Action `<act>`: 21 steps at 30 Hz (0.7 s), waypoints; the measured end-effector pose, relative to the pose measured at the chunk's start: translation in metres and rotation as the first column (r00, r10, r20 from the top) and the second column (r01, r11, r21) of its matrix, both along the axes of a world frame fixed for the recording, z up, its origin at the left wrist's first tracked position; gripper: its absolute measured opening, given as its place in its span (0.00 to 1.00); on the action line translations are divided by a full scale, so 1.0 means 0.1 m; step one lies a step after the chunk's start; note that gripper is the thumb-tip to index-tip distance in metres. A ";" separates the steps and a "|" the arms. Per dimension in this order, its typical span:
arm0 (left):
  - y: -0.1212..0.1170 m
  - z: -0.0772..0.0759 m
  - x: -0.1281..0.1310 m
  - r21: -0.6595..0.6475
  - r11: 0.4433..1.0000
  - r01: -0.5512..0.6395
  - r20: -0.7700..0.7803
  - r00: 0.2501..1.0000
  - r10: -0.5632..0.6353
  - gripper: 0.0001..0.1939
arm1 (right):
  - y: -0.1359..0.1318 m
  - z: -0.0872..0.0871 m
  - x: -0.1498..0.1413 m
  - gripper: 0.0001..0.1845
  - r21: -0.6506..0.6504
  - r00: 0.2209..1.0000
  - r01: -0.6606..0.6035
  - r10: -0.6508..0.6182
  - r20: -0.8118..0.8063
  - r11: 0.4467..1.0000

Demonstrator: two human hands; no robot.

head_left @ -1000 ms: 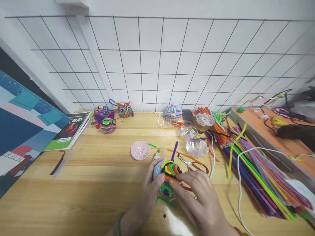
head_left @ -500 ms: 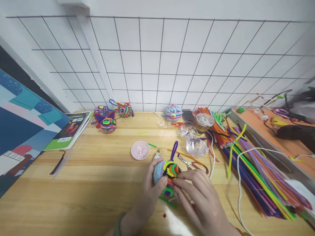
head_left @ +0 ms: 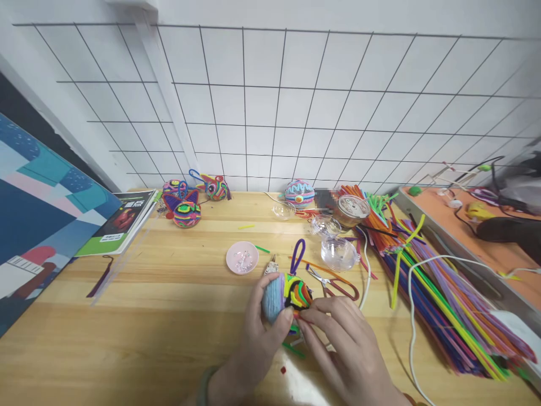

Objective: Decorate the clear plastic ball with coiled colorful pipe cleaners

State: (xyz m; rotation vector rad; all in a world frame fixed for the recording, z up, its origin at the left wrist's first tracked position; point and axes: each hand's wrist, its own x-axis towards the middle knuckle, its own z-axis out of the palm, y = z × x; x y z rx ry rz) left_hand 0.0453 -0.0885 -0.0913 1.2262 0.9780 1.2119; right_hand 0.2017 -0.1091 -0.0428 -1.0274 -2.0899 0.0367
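A ball covered in coloured pipe cleaners [head_left: 274, 299], light blue on its left and black, yellow, green and orange on its right, is gripped in my left hand [head_left: 264, 332]. A purple loop [head_left: 298, 256] sticks up from its top. My left thumb presses on the front of the ball. At its lower right, my right hand [head_left: 346, 332] pinches a reddish-orange pipe cleaner [head_left: 296, 313] against the surface; its fingertips partly cover this strip. Scissors with brown handles [head_left: 338, 285] lie just behind my right hand. Behind the ball sits a small pointed tool [head_left: 271, 265], partly hidden.
A pink dish [head_left: 242, 258] holds small beads. Clear plastic half-shells [head_left: 338, 254] and a round tub [head_left: 353, 210] stand behind the scissors. Bundled pipe cleaners [head_left: 443, 304] and a white cable [head_left: 411, 321] lie right. Finished ornaments [head_left: 186, 214] stand at the back left, near books [head_left: 120, 225].
My left thumb has shifted slightly right along the ball, and the ball has turned a little. My right hand stays pinched at its lower right edge.
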 end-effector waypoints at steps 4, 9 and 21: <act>-0.01 -0.05 0.01 0.082 0.996 -0.028 -0.041 0.999 0.032 0.22 | -0.01 -0.04 0.00 0.08 -0.100 0.996 0.007 -0.016 -0.087 0.995; -0.02 -0.06 0.00 0.143 0.989 -0.039 -0.090 0.995 0.052 0.23 | -0.02 -0.03 0.01 0.08 -0.225 0.983 -0.022 -0.020 -0.183 0.974; -0.01 0.00 -0.02 0.082 0.997 0.012 -0.080 0.997 -0.006 0.23 | -0.01 -0.02 -0.02 0.05 -0.299 0.978 -0.001 -0.061 -0.198 0.954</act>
